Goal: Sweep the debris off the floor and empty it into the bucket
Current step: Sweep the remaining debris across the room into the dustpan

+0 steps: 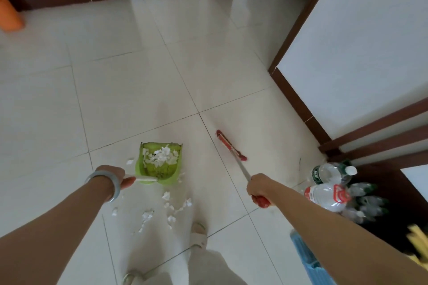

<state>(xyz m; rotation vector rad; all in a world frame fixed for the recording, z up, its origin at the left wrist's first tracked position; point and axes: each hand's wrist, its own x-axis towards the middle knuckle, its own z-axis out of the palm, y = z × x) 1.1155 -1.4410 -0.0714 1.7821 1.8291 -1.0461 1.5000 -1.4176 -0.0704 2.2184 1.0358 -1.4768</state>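
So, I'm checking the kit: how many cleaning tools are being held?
2: a green dustpan, its handle in the left hand, and a red broom gripped by the right hand. Neither hand seems to hide another.

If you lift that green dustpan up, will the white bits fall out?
Probably a few. The white scraps look like torn paper, light and loose, so tilting the green dustpan could spill them. The left hand holds only its thin handle, so it may wobble.
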